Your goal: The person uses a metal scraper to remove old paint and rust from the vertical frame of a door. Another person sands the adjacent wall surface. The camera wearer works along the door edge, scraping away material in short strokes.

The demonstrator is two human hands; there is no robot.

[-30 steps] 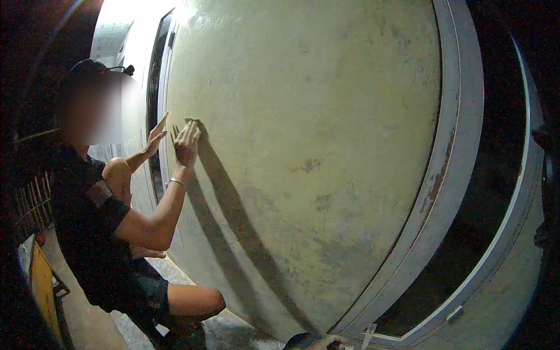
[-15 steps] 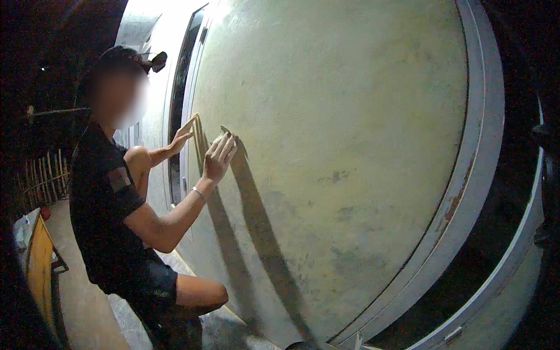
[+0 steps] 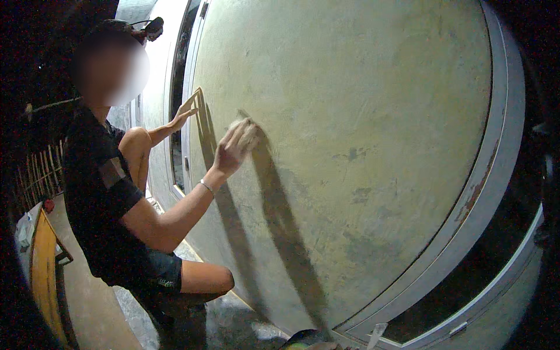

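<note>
1. At six o'clock, on the lower edge, a sliver of the wearer's hand shows; I cannot tell whether it is left or right, nor whether its fingers are apart or closed on something.
2. Just beside that hand, toward ten o'clock, sits a dark rounded object, cut off by the edge; whether they touch is unclear.
3. Near the hand, toward three o'clock, a pale upright strip stands slightly tilted.
4. Near ten o'clock, a co-worker's right hand is raised before the yellowish plaster wall, fingers close together and blurred, a thin piece at the fingertips.
5. Farther toward ten o'clock, the co-worker's left hand has its fingertips against the wall's edge.
6. From two to five o'clock curves a chipped grey frame.
7. At eight o'clock stands a yellow wooden panel.
</note>
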